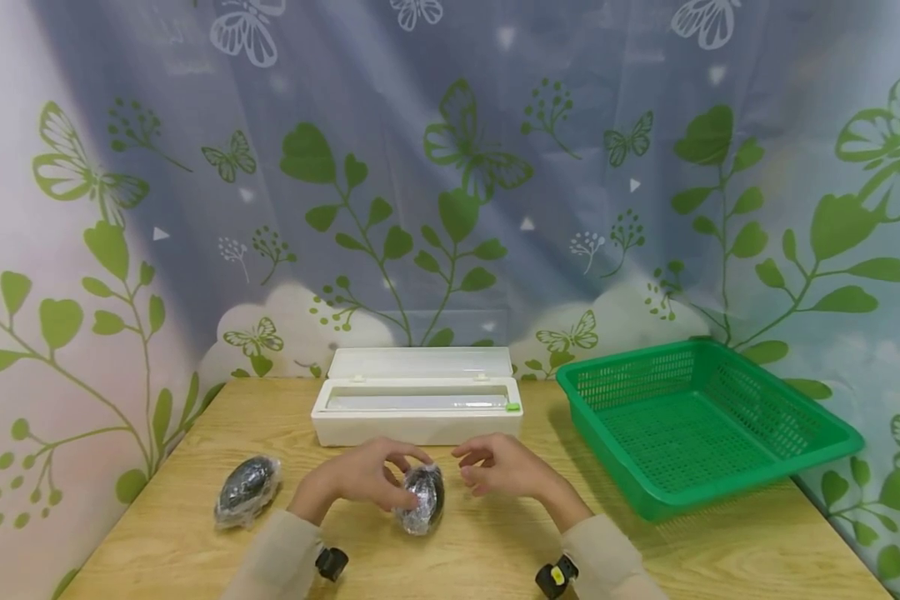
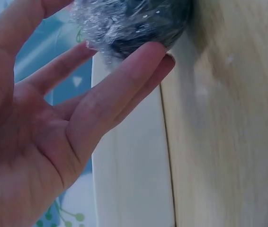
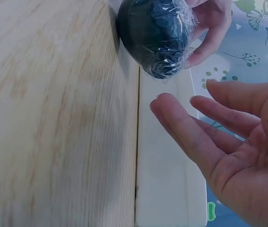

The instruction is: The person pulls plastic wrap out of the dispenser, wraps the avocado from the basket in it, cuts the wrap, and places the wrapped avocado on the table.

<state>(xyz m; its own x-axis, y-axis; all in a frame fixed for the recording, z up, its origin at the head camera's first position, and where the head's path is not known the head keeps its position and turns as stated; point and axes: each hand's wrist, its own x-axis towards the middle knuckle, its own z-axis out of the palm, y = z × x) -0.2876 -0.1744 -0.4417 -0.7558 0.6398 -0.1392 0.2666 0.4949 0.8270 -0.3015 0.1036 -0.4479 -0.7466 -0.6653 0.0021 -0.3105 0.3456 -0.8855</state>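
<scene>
A dark oval bundle wrapped in clear cling film (image 1: pixel 422 498) rests on the wooden table in front of the person. The left hand (image 1: pixel 371 475) holds it from the left, thumb on the near side and fingers at the far side. In the left wrist view, crinkled film (image 2: pixel 124 23) lies against the fingers. To the right, the right hand (image 1: pixel 506 468) hovers with relaxed, slightly bent fingers, apart from the bundle. The right wrist view shows a gap between its fingertips (image 3: pixel 165 101) and the wrapped bundle (image 3: pixel 155 35). A second film-wrapped dark oval (image 1: pixel 247 492) lies left of the left hand.
Behind the hands stands a white cling film dispenser (image 1: pixel 412 429), its clear lid raised, with a roll inside and a green slider (image 1: pixel 513 407). A green perforated basket (image 1: pixel 615 467) sits at the right. A printed curtain (image 1: pixel 390 167) hangs along the table's back edge.
</scene>
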